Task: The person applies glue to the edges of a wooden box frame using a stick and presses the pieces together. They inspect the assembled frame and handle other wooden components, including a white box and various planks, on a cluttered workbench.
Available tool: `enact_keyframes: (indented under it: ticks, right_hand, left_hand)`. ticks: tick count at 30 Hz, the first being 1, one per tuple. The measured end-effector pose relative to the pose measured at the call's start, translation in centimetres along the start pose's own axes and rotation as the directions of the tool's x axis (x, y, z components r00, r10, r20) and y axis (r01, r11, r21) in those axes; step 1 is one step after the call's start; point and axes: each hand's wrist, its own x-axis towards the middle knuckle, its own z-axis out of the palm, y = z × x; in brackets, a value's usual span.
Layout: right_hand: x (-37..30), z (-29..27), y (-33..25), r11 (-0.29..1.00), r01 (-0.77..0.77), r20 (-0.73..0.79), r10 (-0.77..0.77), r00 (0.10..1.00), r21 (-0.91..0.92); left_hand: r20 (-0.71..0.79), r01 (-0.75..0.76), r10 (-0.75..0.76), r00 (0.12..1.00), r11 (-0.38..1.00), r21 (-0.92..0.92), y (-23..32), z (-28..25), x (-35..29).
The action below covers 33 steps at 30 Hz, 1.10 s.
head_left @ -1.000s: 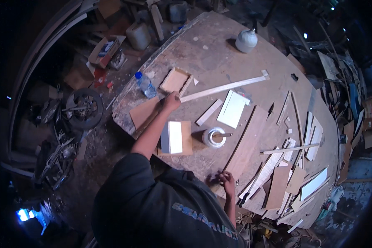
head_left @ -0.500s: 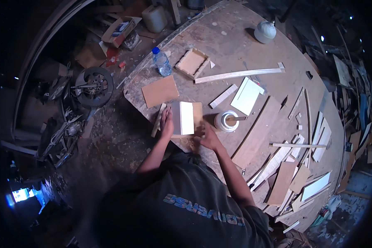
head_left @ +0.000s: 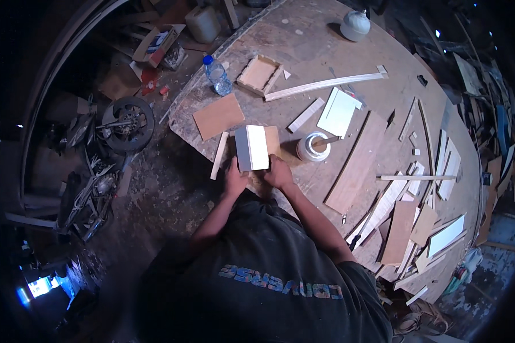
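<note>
A small white-faced wooden box [head_left: 258, 147] is tilted up in front of me at the near edge of the workbench. My left hand [head_left: 235, 178] grips its near left corner, fingers curled. At its near right corner, my right hand [head_left: 277, 172] is closed on the box too; fingertips of both hands are partly hidden. A brown board [head_left: 273, 139] lies behind the box. Left of it rests a narrow wood strip [head_left: 219, 155]. To the right stands an open white tub [head_left: 308, 153] with a flat stick [head_left: 328, 140] in it.
On the workbench [head_left: 303, 34] are a brown panel [head_left: 218, 116], a water bottle [head_left: 217, 77], a shallow wooden tray [head_left: 260, 75], a white panel [head_left: 337, 113] and a long plank [head_left: 356, 163]. Several offcuts [head_left: 399, 231] pile up at the right. A wheel [head_left: 126, 124] lies on the floor at left.
Both hands have moved to the box's near corners, the right one coming in from beside it. The box is lifted and tilted, showing more of its side. The whole view has shifted slightly.
</note>
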Motion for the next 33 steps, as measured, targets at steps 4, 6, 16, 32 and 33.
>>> enact_keyframes:
  ticks: [4, 6, 16, 32, 33]
  right_hand:
    - [-0.7, -1.8, -1.4, 0.997, 0.022, -0.023, -0.020, 1.000, 0.076]
    - [-1.0, -3.3, -2.7, 0.989, 0.021, 0.009, -0.023, 1.000, 0.149]
    - [-4.4, -4.7, -0.3, 0.418, -0.453, 0.386, 0.239, 0.891, 0.788]
    - [-21.4, -22.9, -7.5, 0.076, -0.213, 0.195, 0.192, 0.962, 0.974]
    - [-22.9, -24.3, -6.6, 0.114, -0.147, 0.117, 0.234, 0.965, 0.983]
  left_hand:
    - [-0.013, 0.067, -0.068, 0.998, 0.997, -0.024, 4.4, -2.7, 1.2]
    - [-0.037, 0.070, -0.074, 0.997, 0.994, -0.085, 5.6, -4.0, 1.6]
    - [0.013, 0.095, -0.094, 0.995, 0.995, -0.039, 8.2, -11.1, 0.1]
    - [0.111, -0.134, 0.219, 0.969, 0.851, -0.507, 30.1, -18.8, -7.6]
    - [0.067, -0.179, 0.252, 0.965, 0.826, -0.534, 31.2, -17.2, -7.4]
